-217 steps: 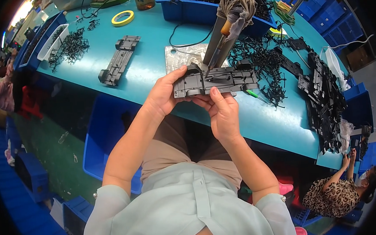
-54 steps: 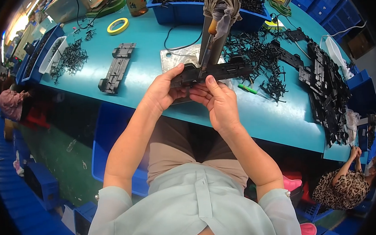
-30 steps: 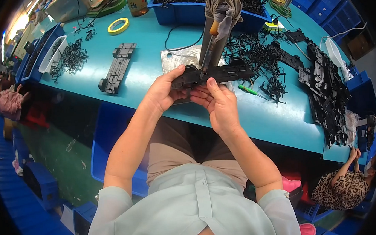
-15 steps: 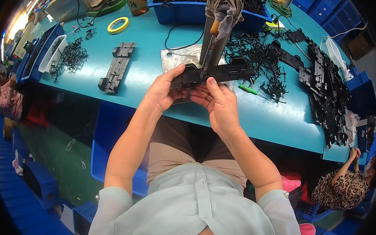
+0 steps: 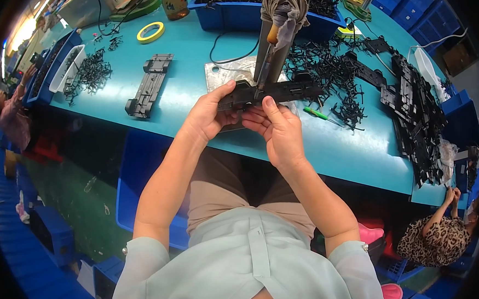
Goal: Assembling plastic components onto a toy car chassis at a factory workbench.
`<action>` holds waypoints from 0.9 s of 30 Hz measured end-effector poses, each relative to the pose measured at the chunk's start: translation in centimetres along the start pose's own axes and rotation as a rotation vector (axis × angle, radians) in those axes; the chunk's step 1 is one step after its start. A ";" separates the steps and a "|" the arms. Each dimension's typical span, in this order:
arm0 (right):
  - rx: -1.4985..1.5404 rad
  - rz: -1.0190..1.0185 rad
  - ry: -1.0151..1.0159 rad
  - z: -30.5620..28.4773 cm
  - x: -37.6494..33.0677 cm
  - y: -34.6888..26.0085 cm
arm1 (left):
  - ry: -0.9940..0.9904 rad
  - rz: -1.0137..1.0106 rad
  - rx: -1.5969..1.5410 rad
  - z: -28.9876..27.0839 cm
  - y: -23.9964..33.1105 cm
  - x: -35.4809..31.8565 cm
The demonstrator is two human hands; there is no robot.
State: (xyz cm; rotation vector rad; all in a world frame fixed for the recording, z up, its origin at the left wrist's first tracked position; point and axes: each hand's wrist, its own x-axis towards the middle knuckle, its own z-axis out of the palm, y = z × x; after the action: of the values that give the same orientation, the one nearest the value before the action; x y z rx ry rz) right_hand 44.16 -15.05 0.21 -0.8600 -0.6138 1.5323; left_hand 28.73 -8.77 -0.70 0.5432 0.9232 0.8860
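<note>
A long teal counter (image 5: 192,92) filled the upper part of the view, with blue bins under its near edge and other people working at the far left and lower right. Over the counter's near edge both hands held a long black plastic frame (image 5: 271,92), level and crosswise, right under a hanging tool whose wrapped body (image 5: 280,10) came down from above to a thin tip at the frame's middle. The left hand (image 5: 207,118) was closed on the frame's left end, thumb on top. The right hand (image 5: 279,130) supported it from below, fingers partly curled and the forefinger raised to the frame just beside the tool tip. A silver metal plate (image 5: 226,73) lay on the counter behind the frame.

As a judgement, the work looked to be mid-batch: one similar black frame (image 5: 150,86) lay alone to the left, while a large stack of black frames (image 5: 415,114) stood at the right end; which of these were finished could not be told. Loose black sprue pieces (image 5: 331,75) were strewn just right of the hands, and more lay in a smaller heap (image 5: 89,76) at the far left.

Few packages or labels showed. A roll of yellow tape (image 5: 151,31) lay flat at the back. Beside it stood a brown bottle (image 5: 175,0), its label too small to make out. A blue bin (image 5: 253,9) behind the tool held black parts, a white tray (image 5: 70,66) sat by the left heap, and a clear plastic bag (image 5: 448,156) hung at the right end.
</note>
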 end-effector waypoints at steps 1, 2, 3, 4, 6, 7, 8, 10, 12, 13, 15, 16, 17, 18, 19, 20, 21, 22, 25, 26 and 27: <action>0.000 0.000 -0.001 0.0 0.0 0.0 | 0.005 0.001 0.006 0.0 0.0 0.0; 0.000 -0.001 -0.001 0.0 0.0 0.0 | 0.005 0.001 0.006 0.0 0.0 0.0; -0.004 0.001 -0.001 0.0 0.0 0.0 | 0.010 -0.001 0.000 -0.1 0.0 0.0; -0.007 0.001 -0.002 0.0 0.0 0.0 | 0.013 -0.004 -0.005 0.0 0.0 0.0; 0.001 0.018 0.001 -0.3 -0.1 0.1 | 0.027 0.003 -0.010 0.3 -0.2 -0.2; 0.010 0.036 0.001 -0.5 0.0 0.2 | 0.045 0.011 -0.016 0.4 -0.2 -0.2; 0.008 0.032 -0.003 -0.6 -0.3 0.2 | 0.042 0.016 -0.016 0.2 -0.3 -0.4; 0.027 0.092 0.002 -1.2 -1.3 0.4 | 0.052 -0.011 0.059 -0.3 -0.8 -1.1; 0.023 0.097 -0.011 -2.2 -2.2 0.5 | -0.034 0.017 0.111 -0.5 -1.3 -2.2; -0.006 0.077 -0.005 -2.5 -2.8 0.5 | -0.049 0.015 0.117 -0.5 -1.7 -2.9; -0.052 0.057 0.000 -3.0 -3.9 0.3 | -0.074 0.010 0.108 -0.1 -2.5 -4.3; -0.081 0.053 0.003 -3.4 -4.3 0.2 | -0.099 0.021 0.098 0.1 -2.9 -5.1; -0.110 0.048 0.005 -3.8 -4.8 0.1 | -0.124 0.033 0.088 0.1 -3.2 -5.6; -0.127 0.021 -0.018 -4.4 -5.4 0.1 | -0.145 0.066 0.101 -0.3 -3.7 -5.8; -0.129 0.016 -0.018 -5.3 -5.8 0.0 | -0.149 0.069 0.102 -0.1 -3.8 -6.3; -0.355 -0.130 -0.098 -6.5 -6.1 0.1 | -0.145 0.139 0.177 0.2 -3.9 -6.8; -0.581 -0.280 -0.179 -7.0 -6.4 0.1 | -0.142 0.211 0.251 0.4 -3.8 -7.3; -0.568 -0.477 -0.128 -5.9 -7.1 0.1 | -0.126 0.251 0.277 0.6 -3.8 -7.6; -1.125 -0.884 -0.259 -6.5 -6.7 -2.0 | -0.126 0.225 0.148 1.0 -4.3 -8.4; -1.174 -0.938 -0.264 -6.0 -7.0 -2.4 | -0.238 0.161 0.085 0.6 -4.3 -8.3; -1.222 -0.991 -0.269 -5.9 -7.0 -2.5 | -0.235 0.158 0.087 0.6 -4.4 -8.1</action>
State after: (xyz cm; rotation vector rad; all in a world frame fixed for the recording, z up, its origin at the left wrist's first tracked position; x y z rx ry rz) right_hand 50.45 -22.17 -0.01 -0.9504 -1.9150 0.2327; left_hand 28.59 -18.01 0.01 0.7862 0.7140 0.9051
